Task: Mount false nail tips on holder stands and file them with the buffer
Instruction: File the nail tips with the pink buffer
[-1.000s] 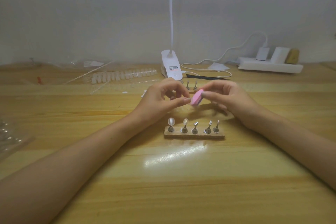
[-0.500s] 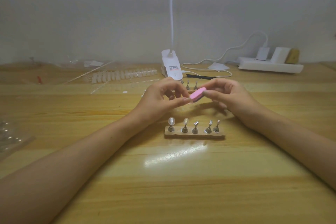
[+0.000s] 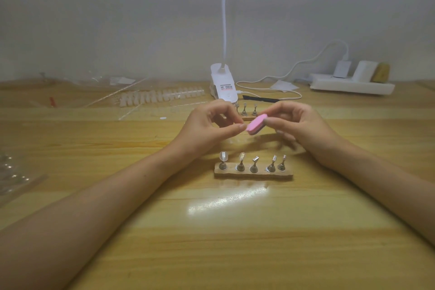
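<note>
Filing seemed our step: right hand (image 3: 300, 126) pinched pink buffer (image 3: 257, 123) above desk (image 3: 235, 242), 12 o'clock of holder stands (image 3: 253, 165); left hand (image 3: 207, 128) pinched small piece, mostly hidden. Next move, we judged, called for light strokes.

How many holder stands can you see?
7 holder stands: five in a row on the near base, two on the far base behind the left hand and right hand, which may hide more.
</note>
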